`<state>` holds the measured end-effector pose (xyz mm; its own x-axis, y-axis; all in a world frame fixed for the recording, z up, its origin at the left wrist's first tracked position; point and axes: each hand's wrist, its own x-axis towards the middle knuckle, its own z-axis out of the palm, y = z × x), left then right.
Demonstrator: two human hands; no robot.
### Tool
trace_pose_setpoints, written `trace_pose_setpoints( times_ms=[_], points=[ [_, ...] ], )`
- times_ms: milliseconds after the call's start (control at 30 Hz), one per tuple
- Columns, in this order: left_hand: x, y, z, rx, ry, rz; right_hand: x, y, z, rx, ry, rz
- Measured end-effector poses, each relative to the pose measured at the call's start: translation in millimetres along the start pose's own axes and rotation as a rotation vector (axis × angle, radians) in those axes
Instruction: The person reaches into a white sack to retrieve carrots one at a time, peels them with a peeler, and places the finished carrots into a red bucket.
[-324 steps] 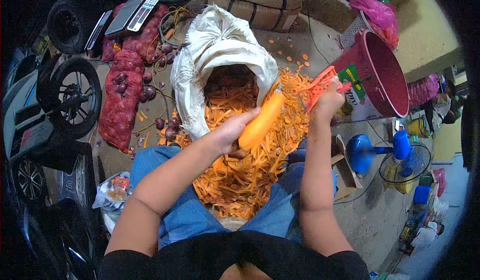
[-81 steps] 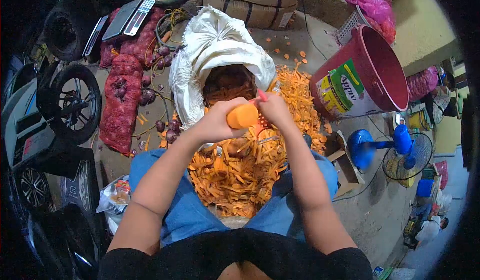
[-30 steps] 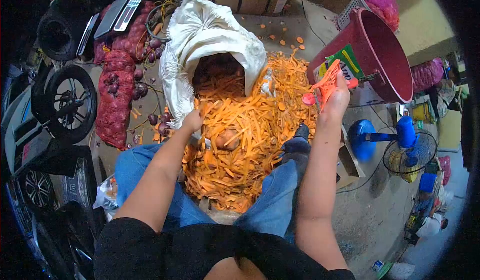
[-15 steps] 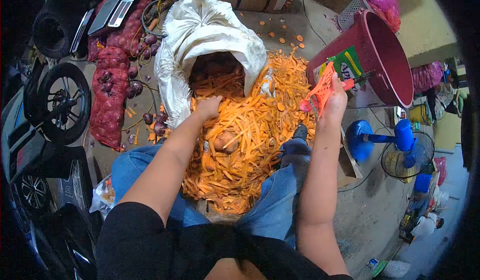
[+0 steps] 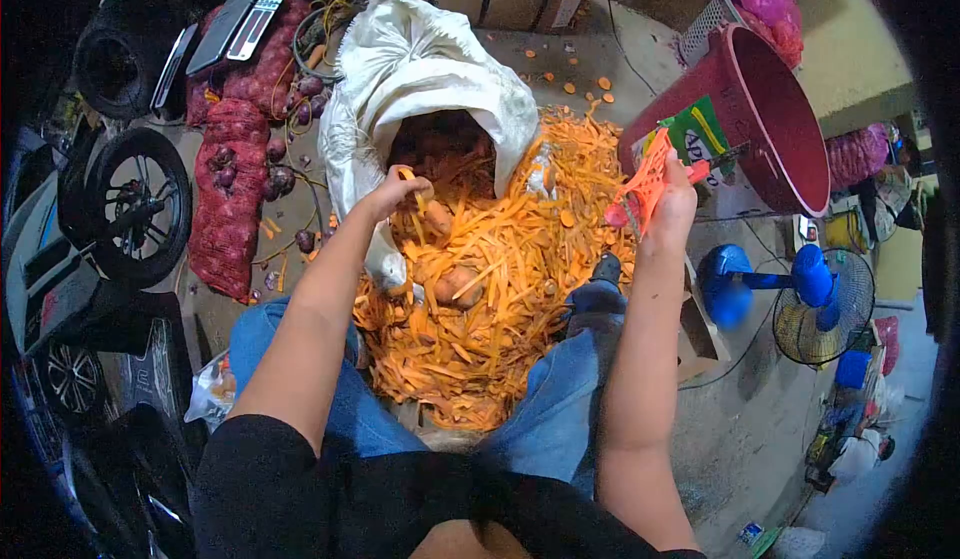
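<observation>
Now, near first: peel heap (image 5: 470, 359) on the floor between the knees, 1 carrot (image 5: 455, 284) lying in it. Left hand (image 5: 395, 194) no longer holds a carrot as it did 2.7 s ago. It has moved up to the sack (image 5: 430, 69) mouth, fingers curled; grip cannot be told. Right hand (image 5: 672, 204) stays raised aside, fingers closed on the peeler (image 5: 645, 179), in front of the bucket (image 5: 775, 109). Peeling is paused.

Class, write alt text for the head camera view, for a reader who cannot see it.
A seated person's left hand reaches to the mouth of a white sack over a pile of carrot peelings, while the right hand holds an orange peeler raised beside a red bucket.
</observation>
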<state>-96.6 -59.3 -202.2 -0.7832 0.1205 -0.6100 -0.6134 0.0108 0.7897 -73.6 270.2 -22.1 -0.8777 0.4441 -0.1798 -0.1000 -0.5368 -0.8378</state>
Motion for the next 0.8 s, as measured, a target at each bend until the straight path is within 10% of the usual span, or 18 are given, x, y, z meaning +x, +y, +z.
trace_pose_setpoints(
  times_ms=[167,267,433,500,567,633,800],
  points=[
    [20,-23,15,0.293,0.018,0.004,2,4,-6,-0.058,-0.003,-0.018],
    [21,-22,36,1.07,0.351,0.126,-14,-2,5,-0.07,0.02,0.025],
    [44,7,34,1.176,0.309,-0.022,-36,-6,19,-0.201,-0.069,0.019],
    [75,7,21,1.23,-0.033,-0.249,-50,-17,25,-0.199,-0.049,0.075],
    [105,-14,16,1.312,-0.02,-0.209,-59,-23,25,-0.175,-0.11,0.169],
    [141,-44,8,1.24,0.329,0.3,-60,-25,22,-0.221,-0.086,0.171],
    [159,-9,15,1.455,0.155,0.281,-48,-25,15,-0.234,-0.036,0.207]
  ],
)
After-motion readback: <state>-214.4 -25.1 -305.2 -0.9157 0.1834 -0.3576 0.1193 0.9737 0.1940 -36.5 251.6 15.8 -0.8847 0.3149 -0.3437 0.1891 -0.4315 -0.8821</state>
